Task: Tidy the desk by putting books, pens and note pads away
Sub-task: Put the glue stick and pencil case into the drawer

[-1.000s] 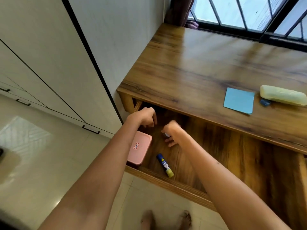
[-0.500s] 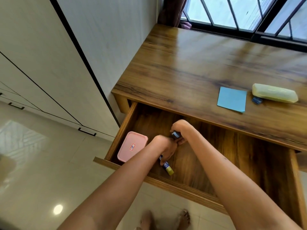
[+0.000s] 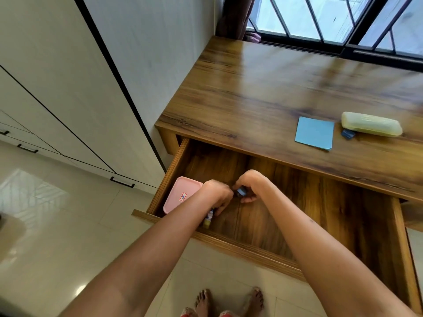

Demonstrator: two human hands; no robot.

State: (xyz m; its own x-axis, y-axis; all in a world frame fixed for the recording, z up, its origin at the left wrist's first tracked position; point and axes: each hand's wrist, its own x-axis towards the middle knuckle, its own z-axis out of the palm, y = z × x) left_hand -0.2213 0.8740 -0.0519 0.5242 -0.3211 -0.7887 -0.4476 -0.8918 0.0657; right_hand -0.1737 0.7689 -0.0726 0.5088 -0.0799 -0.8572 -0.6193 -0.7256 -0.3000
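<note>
The desk drawer [image 3: 320, 225] stands pulled out, and both my hands are inside its left part. My right hand [image 3: 251, 184] pinches a small dark blue object [image 3: 240, 192] between thumb and fingers. Right beside it, my left hand [image 3: 215, 195] curls its fingers round the top of a blue and yellow glue stick [image 3: 208, 219], whose lower end shows below the hand. On the desk top [image 3: 251, 92] lie a blue note pad [image 3: 314, 132] and a pale yellow pencil case [image 3: 372, 126].
A pink lidded box [image 3: 178, 194] sits in the drawer's left corner, touching my left wrist. A small blue item [image 3: 348, 133] lies against the pencil case. White cabinets stand to the left, a window behind the desk. My bare feet [image 3: 229, 300] are on the tiled floor.
The drawer came out further. My left hand dropped from the drawer's back onto the glue stick and shifted it left. My right hand kept the small blue object and moved toward the left hand.
</note>
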